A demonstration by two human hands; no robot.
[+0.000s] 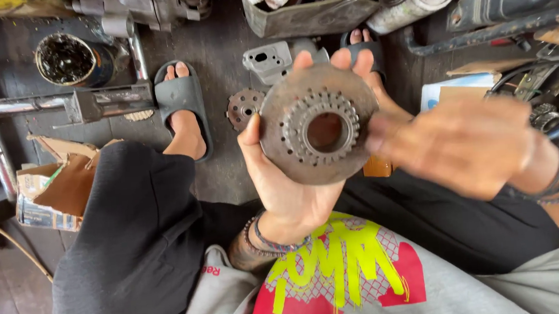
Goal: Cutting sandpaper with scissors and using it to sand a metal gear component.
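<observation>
My left hand (288, 176) holds up a round, rusty metal disc (319, 125) with a toothed hub, a ring of small holes and a large centre hole. The thumb presses its left edge and the fingers curl over the top rim. My right hand (457, 148) is blurred, just right of the disc, with its fingertips at the disc's right edge and fingers spread. I cannot tell whether it grips the disc. I sit crouched with both feet in dark slides (181, 98) on the dark floor.
A smaller perforated disc (243, 107) and a grey metal cover (270, 60) lie on the floor beyond my hands. A can of dark oil (69, 59), a metal frame (66, 103), a torn cardboard box (53, 190) and a tray of parts (307, 13) surround me.
</observation>
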